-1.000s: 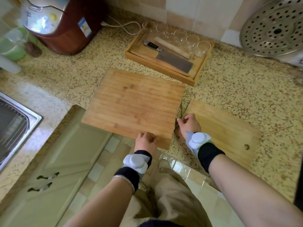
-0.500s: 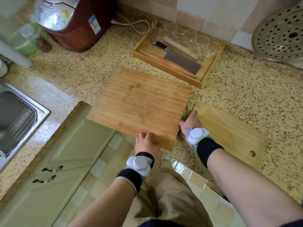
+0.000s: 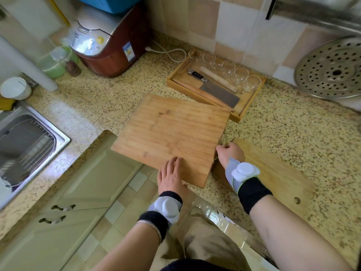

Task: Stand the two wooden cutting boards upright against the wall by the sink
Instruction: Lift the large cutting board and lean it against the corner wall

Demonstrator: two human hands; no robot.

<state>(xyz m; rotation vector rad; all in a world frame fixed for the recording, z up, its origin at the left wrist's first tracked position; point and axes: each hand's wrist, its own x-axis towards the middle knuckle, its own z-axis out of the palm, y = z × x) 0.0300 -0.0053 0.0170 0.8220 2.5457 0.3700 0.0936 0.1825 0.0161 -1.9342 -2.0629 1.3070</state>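
Observation:
The large wooden cutting board (image 3: 172, 137) sits in the middle, its near-left part reaching out past the counter edge. My left hand (image 3: 172, 177) holds its near edge, fingers on top. My right hand (image 3: 230, 153) is curled around the board's right edge, where a thin cord hangs. The small wooden cutting board (image 3: 277, 173), with a hole near one end, lies flat on the counter under my right wrist. The steel sink (image 3: 29, 145) is at the left. The tiled wall (image 3: 234, 26) runs along the back.
A wooden tray (image 3: 252, 102) holding a cleaver, rolling pins and several glasses stands right behind the large board. A red rice cooker (image 3: 109, 47), a green cup (image 3: 54, 63) and a white cup (image 3: 15, 88) crowd the back left. A perforated steamer plate (image 3: 332, 71) leans at the right.
The large board looks raised and shifted, its far right corner now overlapping the tray's front edge. My left fingers have moved onto its top. The view has tipped up toward the wall.

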